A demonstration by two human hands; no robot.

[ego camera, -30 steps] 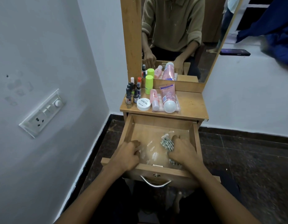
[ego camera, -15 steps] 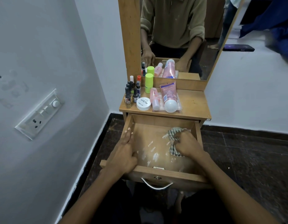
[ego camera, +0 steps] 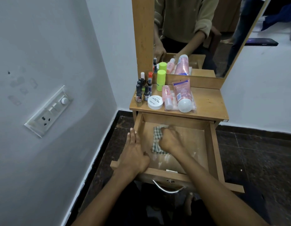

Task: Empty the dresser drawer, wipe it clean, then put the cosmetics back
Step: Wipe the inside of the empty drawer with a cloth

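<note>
The wooden dresser drawer (ego camera: 213, 144) is pulled out, its floor smeared with white marks. My right hand (ego camera: 170, 141) grips a checked cloth (ego camera: 157, 139) against the drawer floor, left of centre. My left hand (ego camera: 133, 154) rests on the drawer's left wall with fingers stretched forward. On the dresser top (ego camera: 206, 101) stand several nail polish bottles (ego camera: 142, 91), a white round jar (ego camera: 155, 102), a green stick (ego camera: 160, 79), a small pink bottle (ego camera: 166, 95) and a pink tube (ego camera: 182, 95).
A mirror (ego camera: 198, 30) rises behind the dresser top and reflects the person. A white wall with a switch panel (ego camera: 48, 111) is close on the left. Dark tiled floor (ego camera: 255, 160) surrounds the dresser. A metal handle (ego camera: 167, 188) hangs on the drawer front.
My right hand has swept the cloth from the drawer's right side toward the back left. My left hand has slid forward along the left wall.
</note>
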